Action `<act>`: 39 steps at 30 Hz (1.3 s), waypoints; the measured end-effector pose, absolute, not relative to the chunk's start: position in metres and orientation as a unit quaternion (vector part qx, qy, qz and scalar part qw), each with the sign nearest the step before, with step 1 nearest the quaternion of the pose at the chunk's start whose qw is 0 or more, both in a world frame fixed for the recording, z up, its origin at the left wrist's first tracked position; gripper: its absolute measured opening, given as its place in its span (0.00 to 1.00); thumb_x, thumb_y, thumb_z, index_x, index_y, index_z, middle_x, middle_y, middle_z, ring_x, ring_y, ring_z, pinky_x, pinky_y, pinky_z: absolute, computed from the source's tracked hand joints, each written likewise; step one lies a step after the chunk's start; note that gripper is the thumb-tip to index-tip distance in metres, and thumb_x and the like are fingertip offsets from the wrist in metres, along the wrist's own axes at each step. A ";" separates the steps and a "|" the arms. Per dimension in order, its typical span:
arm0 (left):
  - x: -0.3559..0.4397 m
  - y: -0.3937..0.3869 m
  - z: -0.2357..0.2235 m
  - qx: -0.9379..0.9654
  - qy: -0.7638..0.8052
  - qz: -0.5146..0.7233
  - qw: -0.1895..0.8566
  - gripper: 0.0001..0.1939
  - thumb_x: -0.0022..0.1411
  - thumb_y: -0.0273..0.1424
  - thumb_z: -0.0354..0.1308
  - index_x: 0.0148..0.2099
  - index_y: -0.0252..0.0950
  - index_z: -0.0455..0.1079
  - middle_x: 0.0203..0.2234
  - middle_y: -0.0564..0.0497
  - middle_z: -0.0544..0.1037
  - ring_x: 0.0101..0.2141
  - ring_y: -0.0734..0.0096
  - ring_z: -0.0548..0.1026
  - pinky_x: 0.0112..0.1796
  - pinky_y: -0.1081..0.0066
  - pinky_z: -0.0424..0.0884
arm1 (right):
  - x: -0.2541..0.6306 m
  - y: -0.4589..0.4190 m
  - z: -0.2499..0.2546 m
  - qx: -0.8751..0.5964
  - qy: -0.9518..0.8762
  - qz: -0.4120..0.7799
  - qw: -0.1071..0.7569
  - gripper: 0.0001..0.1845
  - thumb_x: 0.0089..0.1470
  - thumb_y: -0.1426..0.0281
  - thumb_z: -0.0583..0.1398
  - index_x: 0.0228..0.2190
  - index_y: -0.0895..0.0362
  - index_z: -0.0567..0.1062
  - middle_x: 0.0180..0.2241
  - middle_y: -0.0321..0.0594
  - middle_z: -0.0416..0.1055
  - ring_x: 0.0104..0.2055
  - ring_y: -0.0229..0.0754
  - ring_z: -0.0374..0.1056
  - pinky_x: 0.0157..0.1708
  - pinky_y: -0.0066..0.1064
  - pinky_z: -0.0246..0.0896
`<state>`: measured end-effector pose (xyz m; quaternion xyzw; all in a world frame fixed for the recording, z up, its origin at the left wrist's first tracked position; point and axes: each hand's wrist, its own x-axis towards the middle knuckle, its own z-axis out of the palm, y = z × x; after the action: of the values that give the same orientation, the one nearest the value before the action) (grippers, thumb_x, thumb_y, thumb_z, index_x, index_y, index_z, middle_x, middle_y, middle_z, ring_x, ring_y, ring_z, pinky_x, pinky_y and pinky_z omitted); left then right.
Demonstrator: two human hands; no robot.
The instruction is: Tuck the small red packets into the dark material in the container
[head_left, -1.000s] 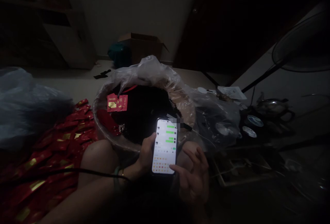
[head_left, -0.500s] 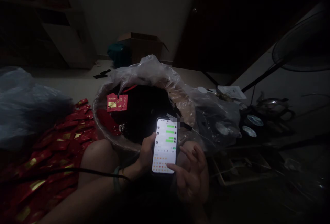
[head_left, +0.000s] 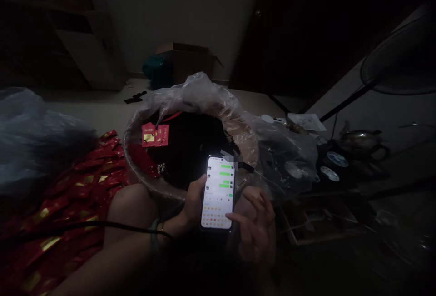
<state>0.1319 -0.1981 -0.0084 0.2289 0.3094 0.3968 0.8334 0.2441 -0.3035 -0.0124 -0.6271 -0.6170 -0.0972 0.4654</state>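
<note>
- Near the plastic-lined basket point(head_left: 126, 150), the left hand point(head_left: 194, 200) curls around a lit phone point(head_left: 215, 187).
- Right hand point(head_left: 254, 228), half open, holds nothing, one finger at the phone.

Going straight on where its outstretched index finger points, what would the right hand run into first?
Most likely the phone, at the icon rows low on its lit screen. The right hand's index fingertip overlaps the screen's right edge in view; whether it touches or hovers, I can't tell.
</note>
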 end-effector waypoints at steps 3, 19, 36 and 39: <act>0.132 -0.198 -0.008 0.230 0.309 0.397 0.833 0.24 0.50 0.47 0.61 0.32 0.28 0.74 0.23 0.44 0.79 0.24 0.61 0.75 0.28 0.66 0.68 | 0.244 -0.304 -0.013 -0.641 -0.612 -0.084 0.457 0.22 0.60 0.71 0.49 0.24 0.55 0.80 0.52 0.42 0.66 0.62 0.55 0.48 0.57 0.51 0.47; 0.132 -0.199 -0.009 0.218 0.298 0.374 0.850 0.26 0.53 0.48 0.59 0.37 0.26 0.74 0.27 0.41 0.80 0.27 0.59 0.76 0.31 0.65 0.69 | 0.246 -0.303 -0.017 -0.603 -0.632 -0.093 0.477 0.21 0.58 0.72 0.51 0.23 0.54 0.80 0.51 0.41 0.66 0.62 0.56 0.49 0.57 0.52 0.46; 0.132 -0.199 -0.006 0.232 0.310 0.395 0.833 0.23 0.51 0.47 0.60 0.33 0.28 0.75 0.24 0.43 0.80 0.25 0.61 0.76 0.28 0.67 0.69 | 0.244 -0.303 -0.014 -0.610 -0.628 -0.093 0.473 0.22 0.58 0.71 0.49 0.24 0.54 0.80 0.52 0.41 0.65 0.62 0.57 0.49 0.57 0.54 0.48; 0.132 -0.199 -0.004 0.233 0.304 0.396 0.834 0.22 0.51 0.46 0.60 0.32 0.28 0.74 0.23 0.45 0.79 0.23 0.62 0.75 0.27 0.68 0.68 | 0.244 -0.303 -0.016 -0.580 -0.645 -0.087 0.490 0.20 0.56 0.73 0.51 0.22 0.54 0.80 0.51 0.42 0.65 0.62 0.57 0.48 0.57 0.55 0.46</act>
<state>0.1324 -0.1986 -0.0035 0.2330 0.3041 0.3964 0.8343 0.2441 -0.3031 -0.0160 -0.5801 -0.6445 -0.0871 0.4904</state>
